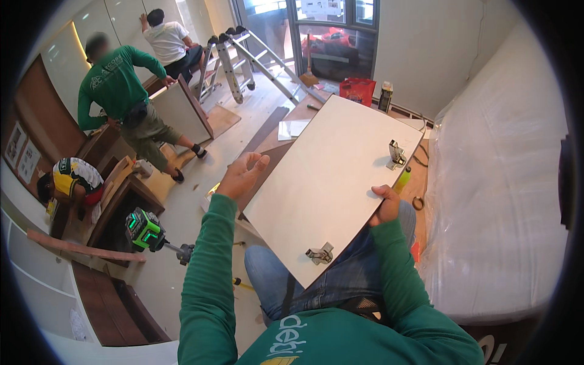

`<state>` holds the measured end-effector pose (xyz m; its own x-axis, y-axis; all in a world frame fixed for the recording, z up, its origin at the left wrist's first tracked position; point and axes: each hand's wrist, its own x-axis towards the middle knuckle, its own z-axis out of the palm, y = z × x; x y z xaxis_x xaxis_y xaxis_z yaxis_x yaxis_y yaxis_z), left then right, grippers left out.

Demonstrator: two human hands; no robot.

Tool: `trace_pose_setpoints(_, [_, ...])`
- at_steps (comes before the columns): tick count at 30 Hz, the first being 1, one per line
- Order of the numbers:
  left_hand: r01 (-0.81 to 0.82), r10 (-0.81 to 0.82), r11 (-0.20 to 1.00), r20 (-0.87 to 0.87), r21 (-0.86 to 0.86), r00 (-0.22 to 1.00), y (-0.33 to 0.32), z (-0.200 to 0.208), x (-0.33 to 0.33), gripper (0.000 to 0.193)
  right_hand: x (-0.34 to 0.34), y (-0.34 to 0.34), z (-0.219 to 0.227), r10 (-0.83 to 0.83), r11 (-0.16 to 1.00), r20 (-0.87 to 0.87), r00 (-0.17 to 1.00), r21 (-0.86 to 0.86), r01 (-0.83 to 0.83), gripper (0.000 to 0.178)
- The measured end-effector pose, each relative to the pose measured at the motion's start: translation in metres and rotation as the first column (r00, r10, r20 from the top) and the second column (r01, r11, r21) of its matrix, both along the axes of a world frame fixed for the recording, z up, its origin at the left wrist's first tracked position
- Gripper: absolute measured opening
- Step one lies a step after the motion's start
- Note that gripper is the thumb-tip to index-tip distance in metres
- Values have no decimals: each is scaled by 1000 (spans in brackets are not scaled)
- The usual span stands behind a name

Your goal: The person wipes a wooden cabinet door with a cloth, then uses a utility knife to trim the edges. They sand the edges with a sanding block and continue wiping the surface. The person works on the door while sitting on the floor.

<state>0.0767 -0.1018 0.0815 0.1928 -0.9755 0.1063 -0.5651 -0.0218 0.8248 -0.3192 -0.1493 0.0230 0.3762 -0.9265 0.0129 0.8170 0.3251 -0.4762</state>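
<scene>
Pale floor (182, 213): green laser level (145, 230), stepladder (243, 55), red bag (358, 90), wood offcuts (267, 128).

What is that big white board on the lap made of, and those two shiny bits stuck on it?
The white board looks like a wood-based panel with a smooth, matte, off-white coating: flat, thin, evenly coloured, no grain showing. Its core cannot be seen. The right hand grips its edge; the left hand is open beside it. The two hinges look like bare metal: silvery grey with bright glints.
</scene>
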Motion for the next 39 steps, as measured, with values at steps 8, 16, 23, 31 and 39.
trace_pose_setpoints(8, [96,-100,990,30,101,995,-73,67,-45,82,-3,15,22,-43,990,156,987,-129,63,67])
trace_pose_setpoints(16, [-112,158,987,565,-115,810,-71,38,-57,89,21,24,50,-114,993,31,993,-13,115,50])
trace_pose_setpoints(23, [515,-618,774,264,367,741,18,98,-148,80,91,4,32,-336,907,-278,900,160,389,28])
trace_pose_setpoints(31, [66,-212,975,789,214,577,18,-33,-185,44,193,-58,-93,-398,629,-807,437,107,770,35])
trace_pose_setpoints(39, [129,-279,960,784,249,555,-49,-103,-125,37,125,-76,-58,302,947,-858,416,318,-31,58])
